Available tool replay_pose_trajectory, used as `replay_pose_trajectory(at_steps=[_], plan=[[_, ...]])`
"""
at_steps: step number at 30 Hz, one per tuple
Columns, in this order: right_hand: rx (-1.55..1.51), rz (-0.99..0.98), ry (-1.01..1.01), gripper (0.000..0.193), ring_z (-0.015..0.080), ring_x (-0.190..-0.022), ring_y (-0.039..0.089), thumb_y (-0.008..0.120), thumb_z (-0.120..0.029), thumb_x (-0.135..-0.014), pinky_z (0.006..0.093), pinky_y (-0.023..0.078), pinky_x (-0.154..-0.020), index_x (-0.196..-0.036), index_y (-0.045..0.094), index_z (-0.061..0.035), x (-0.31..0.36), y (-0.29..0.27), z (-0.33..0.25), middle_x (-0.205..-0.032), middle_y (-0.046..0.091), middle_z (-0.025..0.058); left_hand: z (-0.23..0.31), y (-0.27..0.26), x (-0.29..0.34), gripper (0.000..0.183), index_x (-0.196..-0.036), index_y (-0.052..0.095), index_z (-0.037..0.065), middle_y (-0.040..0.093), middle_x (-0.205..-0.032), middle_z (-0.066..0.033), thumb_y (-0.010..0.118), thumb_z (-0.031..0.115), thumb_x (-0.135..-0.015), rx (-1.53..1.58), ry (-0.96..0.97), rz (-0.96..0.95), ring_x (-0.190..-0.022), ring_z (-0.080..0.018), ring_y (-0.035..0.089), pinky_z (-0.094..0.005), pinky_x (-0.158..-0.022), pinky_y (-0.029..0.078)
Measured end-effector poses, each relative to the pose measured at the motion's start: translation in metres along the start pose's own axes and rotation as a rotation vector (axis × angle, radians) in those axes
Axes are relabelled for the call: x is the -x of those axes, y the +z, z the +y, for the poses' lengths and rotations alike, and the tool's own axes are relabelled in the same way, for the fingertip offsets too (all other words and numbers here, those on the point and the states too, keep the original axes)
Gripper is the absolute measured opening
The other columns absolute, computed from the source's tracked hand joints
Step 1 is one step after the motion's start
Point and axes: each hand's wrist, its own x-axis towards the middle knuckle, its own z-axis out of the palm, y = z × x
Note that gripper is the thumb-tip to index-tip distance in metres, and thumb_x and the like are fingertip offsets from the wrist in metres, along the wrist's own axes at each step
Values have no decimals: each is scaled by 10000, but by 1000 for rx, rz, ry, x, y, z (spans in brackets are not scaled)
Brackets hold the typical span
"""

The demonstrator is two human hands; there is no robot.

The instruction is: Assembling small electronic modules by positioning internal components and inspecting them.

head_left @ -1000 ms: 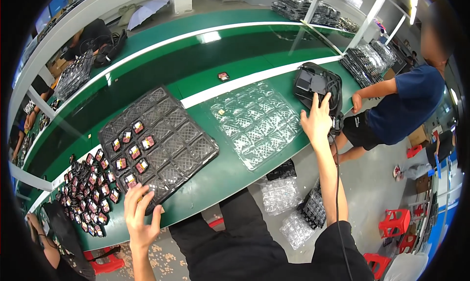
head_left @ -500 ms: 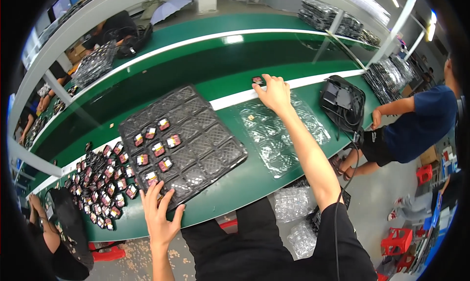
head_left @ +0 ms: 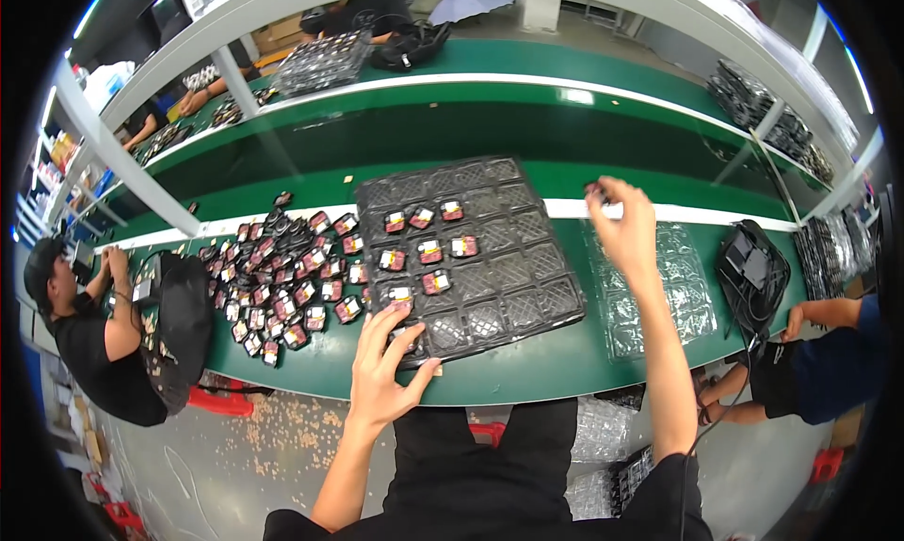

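Observation:
A black moulded tray [head_left: 513, 301] with square pockets lies before me, its left-hand pockets holding several small black devices [head_left: 430, 251] with pink-and-white labels. My left hand [head_left: 381, 376] rests at the tray's near left corner with fingers spread and thumb apart. Beneath its fingertips a dark piece partly shows in the corner pocket. Right of the tray, above the white rail, my right hand [head_left: 623, 223] pinches a small black device [head_left: 593, 192] between thumb and fingers. A loose pile of similar devices [head_left: 282, 277] covers the bench left of the tray.
A clear plastic tray [head_left: 654, 296] lies to the right, beside a black bag with cables [head_left: 755, 266]. The green bench [head_left: 527, 386] runs along a white rail [head_left: 669, 211]. Co-workers sit left and right. Clear trays [head_left: 603, 428] are stacked below the bench.
My right hand now holds the device up, where before its fingers were at it by the rail. The left hand stays at the tray corner. The whole view has turned left.

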Motion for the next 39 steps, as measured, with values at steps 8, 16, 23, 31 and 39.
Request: replay_pose_trajectory(at_steps=[8,16,23,31,39], plan=[[4,-120,-81,356,324,-1046,731,852,-241,-948,536,464,-1152,-1228,789,-30,129,25,-84,-1074,797,126,-7,4,-13,498,-1378,703,14,662,-1464,-173,859,163,-928,-46,-262,231,-1346,-378,603,-475,-1170,461],[123,97,-29,349,324,-1022,733,833,-236,-970,521,479,-1084,-1231,780,-11,96,3,-51,-1080,811,108,-15,4,-6,498,-1395,692,20,673,-1449,-175,857,163,-947,-60,-291,163,-1367,-389,594,-479,-1189,451],[413,207,180,377,351,-1015,734,848,-267,-956,509,481,-1084,-1217,809,2,120,-71,50,-1046,807,152,-14,-9,-36,498,-1435,674,38,615,-1544,-177,835,161,-979,-101,-184,142,-1450,-382,542,-496,-1255,389],[366,177,258,356,410,-1133,718,828,-206,-993,496,556,-1024,-1263,773,21,142,-76,70,-1210,772,205,-75,5,-148,620,-1541,624,42,627,-1570,-199,825,277,-1004,-122,46,-114,-1485,-397,560,-486,-1260,422],[-66,195,67,128,290,-813,749,813,-14,-956,351,593,-748,-1060,775,49,222,-101,-64,-965,786,175,-114,19,-168,451,-1398,716,68,730,-1315,-100,764,347,-1048,-207,44,-204,-1274,-324,654,-495,-1094,459]])
